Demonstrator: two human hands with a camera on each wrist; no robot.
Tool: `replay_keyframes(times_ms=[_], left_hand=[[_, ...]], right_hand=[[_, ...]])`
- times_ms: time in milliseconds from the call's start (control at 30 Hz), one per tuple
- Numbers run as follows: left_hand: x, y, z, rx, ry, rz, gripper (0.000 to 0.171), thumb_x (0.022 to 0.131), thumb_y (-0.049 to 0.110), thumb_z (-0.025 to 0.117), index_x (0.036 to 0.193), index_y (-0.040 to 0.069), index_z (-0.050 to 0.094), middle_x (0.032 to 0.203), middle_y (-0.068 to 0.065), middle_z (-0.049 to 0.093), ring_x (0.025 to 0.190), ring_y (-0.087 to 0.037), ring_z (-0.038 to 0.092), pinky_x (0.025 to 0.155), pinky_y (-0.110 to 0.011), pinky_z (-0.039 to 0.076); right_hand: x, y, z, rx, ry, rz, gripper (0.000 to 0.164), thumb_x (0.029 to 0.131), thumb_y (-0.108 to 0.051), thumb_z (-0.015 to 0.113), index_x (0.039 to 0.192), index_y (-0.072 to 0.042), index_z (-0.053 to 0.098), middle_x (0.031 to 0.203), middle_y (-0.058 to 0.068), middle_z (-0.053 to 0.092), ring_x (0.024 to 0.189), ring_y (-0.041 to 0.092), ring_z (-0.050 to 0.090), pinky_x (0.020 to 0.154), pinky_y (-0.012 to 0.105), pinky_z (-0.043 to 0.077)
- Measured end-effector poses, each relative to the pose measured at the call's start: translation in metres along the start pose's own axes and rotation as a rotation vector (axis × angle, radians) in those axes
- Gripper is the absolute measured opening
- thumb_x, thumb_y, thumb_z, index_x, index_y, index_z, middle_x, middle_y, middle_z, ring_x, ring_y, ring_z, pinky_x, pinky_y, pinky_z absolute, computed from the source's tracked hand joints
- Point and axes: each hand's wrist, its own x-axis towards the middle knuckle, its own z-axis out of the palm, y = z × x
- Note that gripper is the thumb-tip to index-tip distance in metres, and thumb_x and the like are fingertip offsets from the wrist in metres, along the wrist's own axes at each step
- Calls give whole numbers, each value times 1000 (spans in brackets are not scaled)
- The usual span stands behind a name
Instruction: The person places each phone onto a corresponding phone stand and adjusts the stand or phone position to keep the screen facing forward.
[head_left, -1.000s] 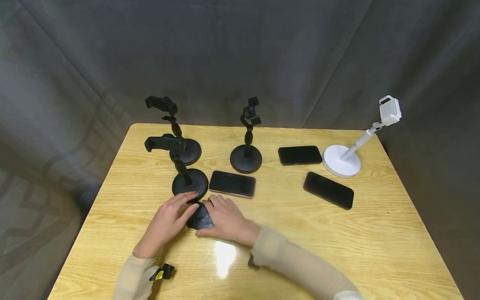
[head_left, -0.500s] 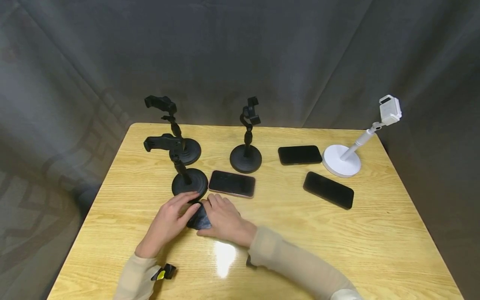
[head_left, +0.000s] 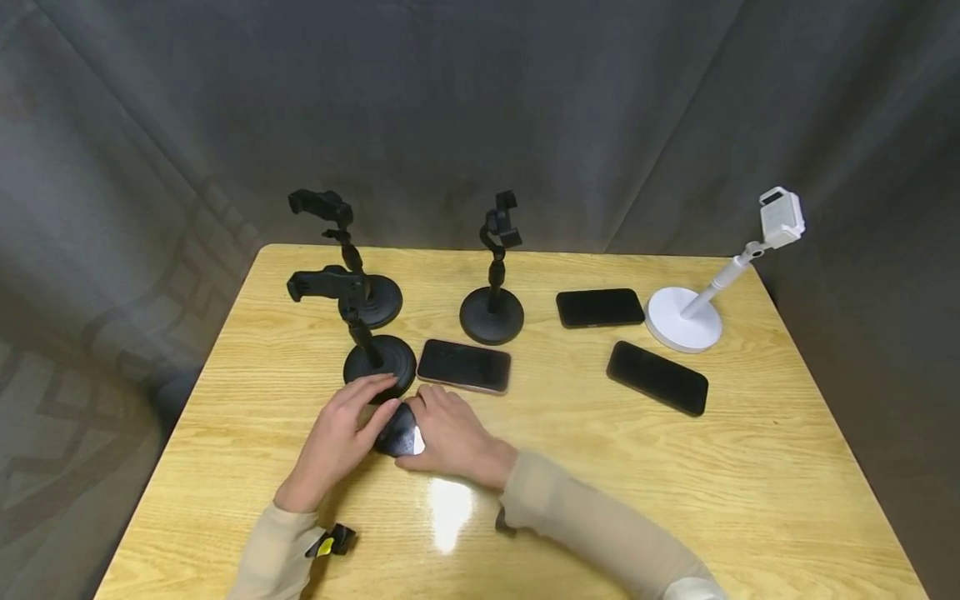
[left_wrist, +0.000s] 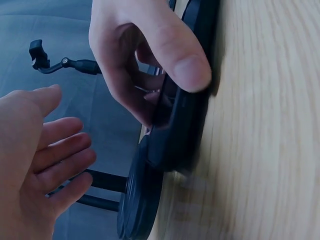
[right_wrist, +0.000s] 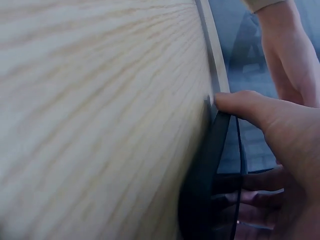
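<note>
My right hand [head_left: 453,437] grips a dark phone [head_left: 397,435] across its width, thumb on the near long edge and fingers on the far one. In the right wrist view this phone [right_wrist: 202,180] lies low at the wooden tabletop, between thumb and fingers. My left hand [head_left: 341,433] hovers beside the phone's left end with relaxed fingers; the left wrist view shows this hand [left_wrist: 42,155] apart from the phone. Just behind is the round base [head_left: 393,362] of a black phone stand, whose clamp [head_left: 326,283] points left. The phone's right part is hidden under my right hand.
Another black stand [head_left: 378,304] stands behind the first, and a third [head_left: 491,317] at back centre. A white stand [head_left: 682,321] is at the right. Phones lie flat: one pink-edged [head_left: 465,367], one black [head_left: 600,308], another black [head_left: 658,379]. A curtain [head_left: 480,125] hangs behind the table.
A bright reflection now shows on the gripped phone's screen beside my right hand. Both hands stay nearly in place; the stands and other phones have not moved.
</note>
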Motion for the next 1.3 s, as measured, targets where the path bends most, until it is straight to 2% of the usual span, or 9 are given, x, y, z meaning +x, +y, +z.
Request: replay_keyframes(times_ms=[167, 400, 633, 767, 1067, 1300], left_hand=[[1, -1, 0, -1, 59, -4, 33, 96, 9, 73, 127, 0, 70, 128, -12, 70, 121, -33, 65, 101, -51, 51], [2, 0, 1, -17, 114, -31, 32, 100, 8, 67, 130, -2, 67, 131, -14, 68, 122, -34, 64, 101, -51, 51], [2, 2, 5, -67, 87, -23, 31, 103, 9, 61, 133, 1, 66, 133, -12, 67, 124, -31, 64, 102, -47, 50], [4, 4, 7, -86, 71, -9, 31, 106, 9, 57, 135, 3, 66, 133, -11, 67, 126, -30, 62, 105, -46, 48], [3, 12, 12, -95, 32, 18, 29, 106, 11, 57, 132, 2, 67, 133, -11, 67, 126, -29, 62, 106, -46, 48], [3, 21, 19, -101, 15, 66, 30, 106, 15, 57, 131, 1, 67, 131, -13, 68, 125, -30, 63, 106, -46, 48]], right_hand=[[-2, 7, -4, 55, 46, 3, 78, 78, -69, 78, 125, -8, 66, 116, 5, 59, 104, 18, 57, 92, 30, 54], [-8, 18, -17, 213, 89, 62, 86, 80, -65, 79, 140, -7, 60, 119, 5, 57, 103, 19, 55, 88, 32, 56], [-13, 32, -28, 415, 225, 108, 88, 77, -57, 85, 144, -8, 56, 130, 5, 56, 119, 20, 56, 102, 38, 53], [-16, 36, -33, 493, 303, 109, 89, 75, -53, 88, 145, -9, 55, 131, 4, 56, 120, 21, 57, 103, 41, 53], [-20, 42, -46, 579, 438, 60, 88, 72, -43, 92, 144, -8, 55, 130, 5, 58, 118, 21, 58, 98, 43, 55], [-25, 48, -55, 603, 495, 58, 91, 70, -40, 93, 144, -6, 52, 131, 7, 58, 112, 22, 60, 95, 41, 54]])
